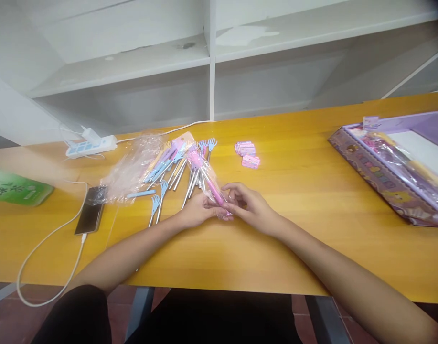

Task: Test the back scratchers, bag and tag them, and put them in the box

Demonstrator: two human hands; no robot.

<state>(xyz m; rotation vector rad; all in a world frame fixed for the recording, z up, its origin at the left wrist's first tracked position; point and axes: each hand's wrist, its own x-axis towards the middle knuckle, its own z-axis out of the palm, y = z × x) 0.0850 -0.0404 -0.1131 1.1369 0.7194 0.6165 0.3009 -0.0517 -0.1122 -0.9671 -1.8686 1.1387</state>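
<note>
Head view: You work with both hands meeting over the near middle of an orange-yellow table [293,253].
Pink back scratcher [215,191]: It slants between your hands inside a clear sleeve [206,177], its claw head pointing far and left.
Left hand [198,211]: Your fingers close around the near end of the sleeved piece, thumb laid toward the handle.
Right hand [254,210]: Your thumb and fingertips pinch the sleeve beside that same end; whether it is sealed, you cannot tell.
Purple box [371,177]: At the right, it holds clear-wrapped pieces [401,157], seemingly finished; their count is unclear.
Blue scratchers [159,193]: Left of your hands, these lie bare among a larger mixed pile, apparently left to sleeve.
Crumpled plastic [123,169]: Spread at the left, it looks like sleeves awaiting use.
Pink cards [250,161]: Small stacks remain beyond your right hand.
</note>
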